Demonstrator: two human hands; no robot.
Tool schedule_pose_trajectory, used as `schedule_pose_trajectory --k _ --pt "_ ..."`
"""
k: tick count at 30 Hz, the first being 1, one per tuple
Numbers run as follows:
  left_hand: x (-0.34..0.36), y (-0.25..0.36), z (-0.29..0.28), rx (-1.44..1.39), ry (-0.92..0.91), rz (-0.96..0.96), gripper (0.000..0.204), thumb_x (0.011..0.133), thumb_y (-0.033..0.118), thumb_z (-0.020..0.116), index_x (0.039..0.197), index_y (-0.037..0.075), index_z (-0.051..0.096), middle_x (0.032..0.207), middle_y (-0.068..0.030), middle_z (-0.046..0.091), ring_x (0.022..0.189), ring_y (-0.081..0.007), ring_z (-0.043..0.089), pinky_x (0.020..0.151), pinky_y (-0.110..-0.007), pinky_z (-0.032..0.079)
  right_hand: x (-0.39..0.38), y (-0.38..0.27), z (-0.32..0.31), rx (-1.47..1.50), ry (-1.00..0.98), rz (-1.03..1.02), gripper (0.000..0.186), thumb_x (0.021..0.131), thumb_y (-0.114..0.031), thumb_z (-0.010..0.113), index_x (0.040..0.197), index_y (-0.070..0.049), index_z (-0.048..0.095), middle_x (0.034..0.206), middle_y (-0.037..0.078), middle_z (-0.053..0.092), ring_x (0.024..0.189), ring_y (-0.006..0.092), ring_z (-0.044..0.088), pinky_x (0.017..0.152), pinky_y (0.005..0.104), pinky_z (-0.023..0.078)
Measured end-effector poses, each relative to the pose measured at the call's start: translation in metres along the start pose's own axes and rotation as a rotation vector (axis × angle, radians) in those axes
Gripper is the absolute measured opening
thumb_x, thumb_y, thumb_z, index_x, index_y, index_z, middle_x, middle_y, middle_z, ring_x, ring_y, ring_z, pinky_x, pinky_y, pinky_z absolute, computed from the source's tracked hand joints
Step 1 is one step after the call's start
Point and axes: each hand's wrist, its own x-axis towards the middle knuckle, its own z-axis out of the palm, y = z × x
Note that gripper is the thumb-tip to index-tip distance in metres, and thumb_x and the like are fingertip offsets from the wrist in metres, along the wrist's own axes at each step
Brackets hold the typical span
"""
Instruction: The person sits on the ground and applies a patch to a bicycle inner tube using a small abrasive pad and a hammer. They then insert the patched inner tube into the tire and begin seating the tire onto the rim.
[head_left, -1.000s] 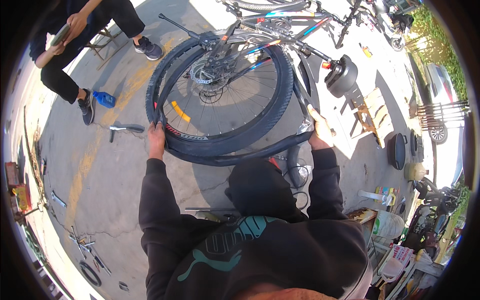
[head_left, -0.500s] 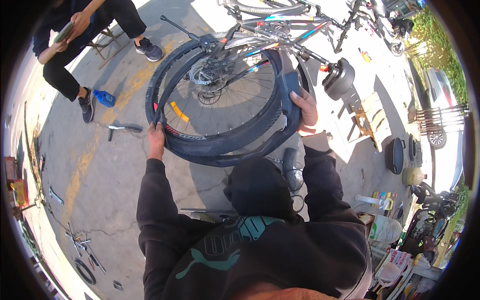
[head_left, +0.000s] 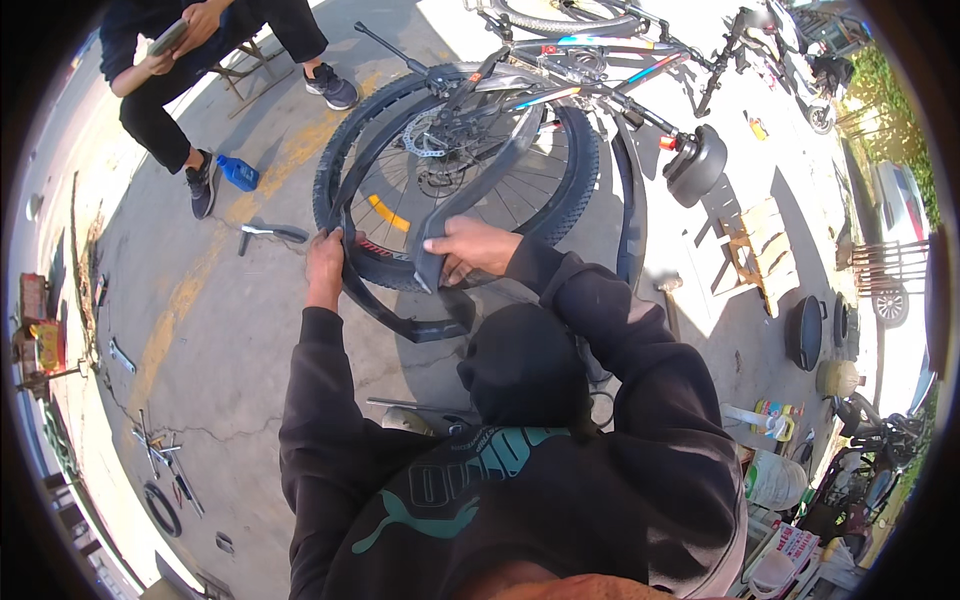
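A bicycle wheel [head_left: 583,185] with a knobbly black tyre lies before me, still attached to its bike. A flat black inner tube [head_left: 430,238] hangs in loops over and around it. My right hand [head_left: 472,248] is closed around a section of the tube above the near side of the wheel. At the wheel's left edge, my left hand [head_left: 325,262] is closed on the tube close to the tyre. One tube loop sags below the tyre between my hands, and another strip runs down at the right of the wheel.
The bike frame [head_left: 560,93] and saddle [head_left: 697,163] lie beyond. A seated person [head_left: 150,90] is at the far left, near a blue bottle [head_left: 238,173]. A T-shaped tool [head_left: 268,231], loose tools [head_left: 165,460], a wooden stool [head_left: 757,250] and a black basin [head_left: 804,333] surround me.
My right hand has swung left and inward from the wheel's right side, carrying its section of tube over the spokes. My left hand keeps its hold. The whole view has shifted slightly.
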Motion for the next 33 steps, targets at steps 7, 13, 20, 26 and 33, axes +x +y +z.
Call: schedule_pose_trajectory --k 7,13,20,26,33 --pt "-0.086 0.07 0.069 -0.245 -0.511 -0.118 0.067 0.102 0.059 0.046 0.137 0.002 0.051 0.125 -0.0134 0.063 0.103 -0.0238 0.068 0.089 -0.035 0.056 0.032 -0.023 0.037 0.436 0.211 -0.458 0.022 0.104 -0.017 0.055 0.114 0.001 0.064 0.091 0.005 0.067 0.078 0.0121 0.065 0.069 0.0271 0.054" --pt "-0.075 0.062 0.045 0.052 -0.24 0.13 0.043 0.087 0.016 0.074 0.122 -0.004 0.059 0.091 -0.0073 0.071 0.076 -0.0139 0.068 0.069 -0.026 0.054 0.025 0.015 0.034 -0.22 0.294 -0.633 0.043 0.104 -0.03 0.055 0.13 0.003 0.053 0.119 0.015 0.064 0.113 0.026 0.063 0.096 0.0382 0.049" --pt "-0.102 0.123 0.051 1.187 -0.002 0.534 0.05 0.075 0.019 0.069 0.114 -0.007 0.052 0.084 -0.0257 0.069 0.083 -0.0407 0.069 0.074 -0.048 0.054 -0.017 0.067 -0.009 -1.576 0.172 -0.617 0.06 0.086 -0.027 0.072 0.137 -0.002 0.05 0.132 0.015 0.059 0.124 0.0305 0.056 0.105 0.0415 0.043" --pt "-0.116 0.129 0.056 1.187 -0.009 0.42 0.058 0.079 0.022 0.067 0.127 -0.002 0.044 0.09 -0.028 0.068 0.091 -0.0461 0.066 0.08 -0.051 0.052 -0.071 0.054 -0.059 -1.645 0.254 -0.444 0.064 0.076 -0.017 0.078 0.134 -0.004 0.055 0.137 0.014 0.059 0.13 0.0297 0.053 0.109 0.0421 0.041" --pt "-0.123 0.107 0.069 1.215 -0.105 0.453 0.074 0.082 0.026 0.065 0.148 0.009 0.036 0.095 -0.0253 0.069 0.094 -0.0436 0.067 0.08 -0.049 0.053 -0.061 0.028 -0.038 -1.562 0.249 -0.482 0.075 0.076 -0.03 0.082 0.139 -0.002 0.052 0.144 0.016 0.054 0.134 0.0312 0.051 0.113 0.0436 0.037"
